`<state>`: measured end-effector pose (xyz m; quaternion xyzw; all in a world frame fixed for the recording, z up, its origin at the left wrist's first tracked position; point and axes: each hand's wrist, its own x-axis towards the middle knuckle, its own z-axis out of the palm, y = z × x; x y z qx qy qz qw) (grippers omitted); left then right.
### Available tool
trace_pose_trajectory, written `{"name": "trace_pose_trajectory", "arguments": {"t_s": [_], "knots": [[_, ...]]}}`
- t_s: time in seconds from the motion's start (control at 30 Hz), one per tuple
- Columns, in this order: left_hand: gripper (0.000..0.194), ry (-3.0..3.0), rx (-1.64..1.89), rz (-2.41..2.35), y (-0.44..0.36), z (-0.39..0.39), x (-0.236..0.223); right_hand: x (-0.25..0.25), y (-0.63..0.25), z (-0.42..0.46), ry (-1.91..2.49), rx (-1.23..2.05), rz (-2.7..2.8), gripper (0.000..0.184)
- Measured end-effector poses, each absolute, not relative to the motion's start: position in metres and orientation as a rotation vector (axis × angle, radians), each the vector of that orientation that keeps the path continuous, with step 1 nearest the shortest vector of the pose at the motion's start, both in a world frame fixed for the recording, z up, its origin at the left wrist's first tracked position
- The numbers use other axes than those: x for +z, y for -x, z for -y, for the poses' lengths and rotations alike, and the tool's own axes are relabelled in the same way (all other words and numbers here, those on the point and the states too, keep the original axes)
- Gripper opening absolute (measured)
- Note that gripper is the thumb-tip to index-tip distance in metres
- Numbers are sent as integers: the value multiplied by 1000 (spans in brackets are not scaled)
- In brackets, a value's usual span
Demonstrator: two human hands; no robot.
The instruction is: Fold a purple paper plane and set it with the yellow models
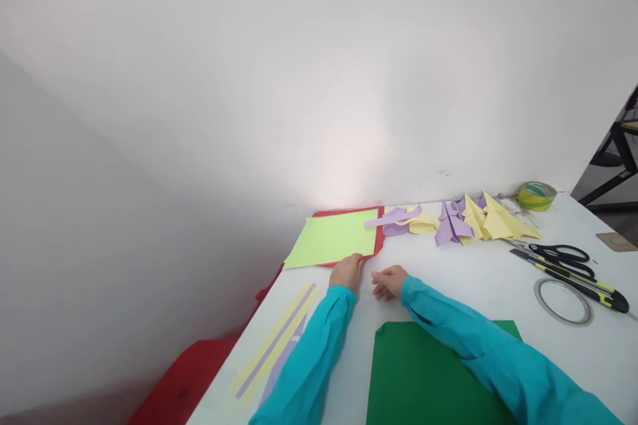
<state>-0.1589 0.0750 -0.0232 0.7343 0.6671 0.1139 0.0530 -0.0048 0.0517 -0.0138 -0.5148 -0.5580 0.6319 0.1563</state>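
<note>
At the front right corner of a stack of coloured paper, my left hand (346, 272) has its fingers bent over the edge. A lime-green sheet (329, 239) lies on top of that stack, with red paper (379, 239) showing around its edges. My right hand (390, 281) hovers just to the right, fingers loosely curled and somewhat apart, with nothing visible in them. Below my right forearm lies green paper (413, 372), partly covered by the sleeve. Yellow and purple paper strips (276, 340) lie beside my left forearm.
Looped paper strips (423, 221) and folded purple and yellow paper pieces (491, 219) line the wall. Farther right are a tape roll (537, 196), scissors (561, 254), a utility knife (573, 279) and a narrow tape ring (563, 301). Red material (187, 378) hangs left of the white table.
</note>
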Motion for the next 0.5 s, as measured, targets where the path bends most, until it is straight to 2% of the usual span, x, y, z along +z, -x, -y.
{"name": "trace_pose_trajectory", "arguments": {"t_s": [0.27,0.5], "knots": [[28,-2378,252,-1823,180,-65,-31,-12,57,-84,1504,1974,1091,28],[28,-2428,136,-1932,211,-82,-17,-13,55,-85,1561,2051,929,30]]}}
